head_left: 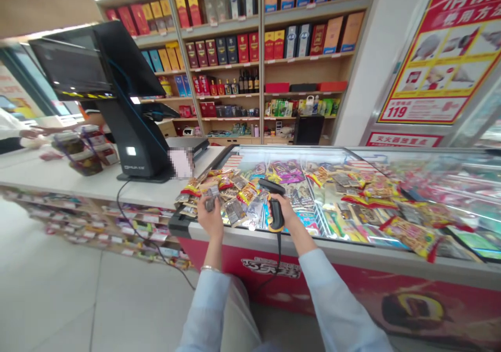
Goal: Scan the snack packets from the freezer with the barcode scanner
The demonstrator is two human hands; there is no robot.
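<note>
A tall black till terminal with a tilted screen (pixel 129 106) stands on the white bench (pixel 78 177) to the left, and a thin black cable (pixel 156 247) hangs from its base down toward the grey floor tiles. Behind, wooden shelves (pixel 301 59) carry rows of red, blue and yellow boxes and some bottles. A red and yellow poster (pixel 442 49) hangs on the right wall. At the far left, another person's hand (pixel 29 131) is stretched above the bench (it is blurred). In front is a red chest freezer with a flat glass lid (pixel 297 149). A loose pile of shiny plastic snack packets (pixel 235 185) lies on the glass, just beside both hands. The left hand (pixel 209 216) holds up a small grey foil packet (pixel 212 199) over the freezer's left corner, with the fingers closed around it from below. The right hand (pixel 287 213) grips a black pistol-shaped scanner with a yellow base (pixel 274 206). Its fingers are wrapped tight on the handle, and the scanner's head is turned to the left, toward the packet.
</note>
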